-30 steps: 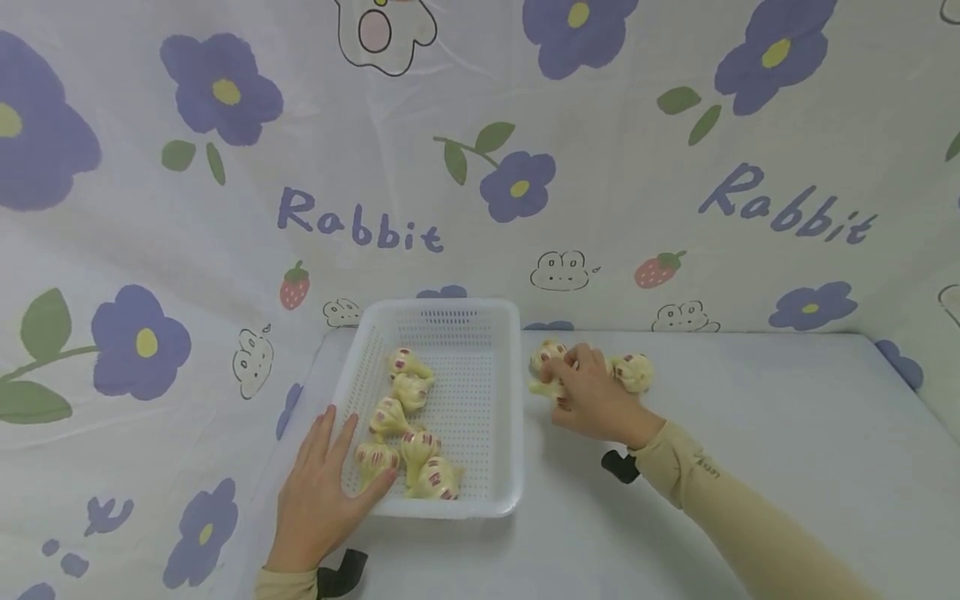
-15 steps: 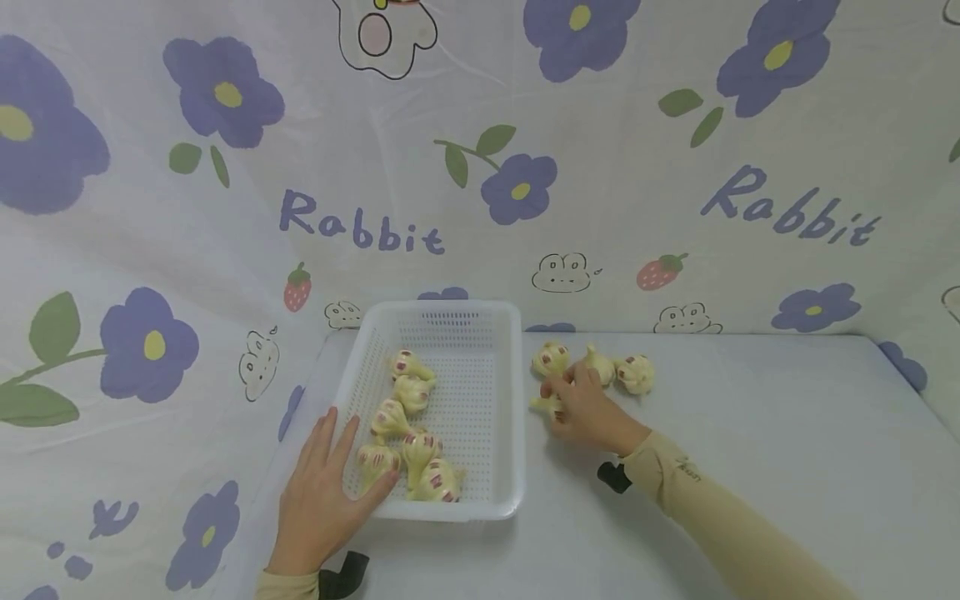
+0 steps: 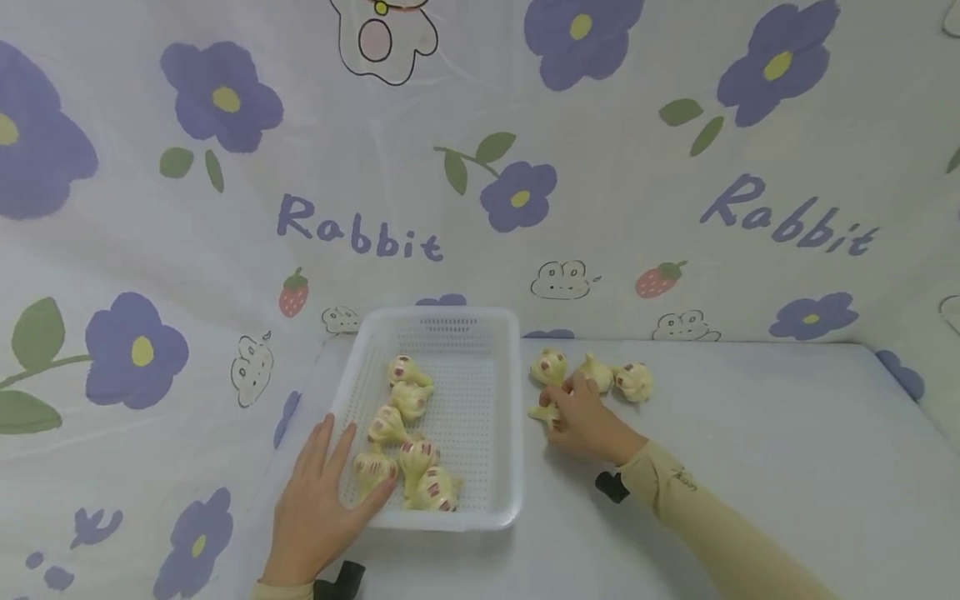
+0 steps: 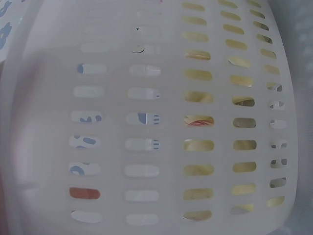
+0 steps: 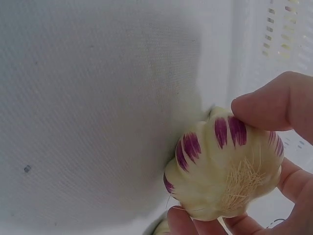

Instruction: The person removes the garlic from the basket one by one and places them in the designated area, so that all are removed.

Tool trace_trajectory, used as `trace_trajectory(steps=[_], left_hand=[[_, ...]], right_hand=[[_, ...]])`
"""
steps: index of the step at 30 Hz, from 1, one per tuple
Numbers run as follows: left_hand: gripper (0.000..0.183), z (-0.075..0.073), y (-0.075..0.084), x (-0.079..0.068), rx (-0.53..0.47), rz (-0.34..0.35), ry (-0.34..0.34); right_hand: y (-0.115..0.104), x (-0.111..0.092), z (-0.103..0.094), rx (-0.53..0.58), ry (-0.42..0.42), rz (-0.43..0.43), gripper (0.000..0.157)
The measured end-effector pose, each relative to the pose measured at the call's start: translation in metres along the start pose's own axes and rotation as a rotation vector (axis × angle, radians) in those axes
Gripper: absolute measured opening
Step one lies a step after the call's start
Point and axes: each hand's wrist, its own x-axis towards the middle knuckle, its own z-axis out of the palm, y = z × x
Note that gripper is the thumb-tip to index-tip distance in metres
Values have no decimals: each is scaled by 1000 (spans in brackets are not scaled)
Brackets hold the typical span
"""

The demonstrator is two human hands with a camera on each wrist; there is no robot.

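A head of garlic (image 5: 215,161), cream with purple streaks and a tuft of roots, is pinched between the thumb and fingers of my right hand (image 3: 588,421), just right of the basket. Behind that hand three more garlic heads (image 3: 633,382) lie on the table. My left hand (image 3: 318,500) rests with spread fingers on the left rim of the white plastic basket (image 3: 510,433), its thumb reaching over the near-left corner. Inside the basket several garlic heads (image 3: 411,402) lie along the left side. The left wrist view shows only the slotted basket wall (image 4: 166,122), with garlic colour behind the slots.
The white table (image 3: 750,450) stretches to the right of the garlic. A white cloth (image 3: 480,108) printed with flowers and "Rabbit" hangs right behind the table's back edge. Black wrist mounts (image 3: 612,487) sit at the wrists.
My right hand has drawn back a little toward me with the garlic head, uncovering the ones behind. The left hand has stayed at the basket rim.
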Motion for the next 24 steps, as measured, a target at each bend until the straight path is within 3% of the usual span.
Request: trace_trajectory(steps=[24], left_hand=[[92,-2,1,0,13,24,27]], right_hand=[[-1,-1,-2,1,15,-34,36]])
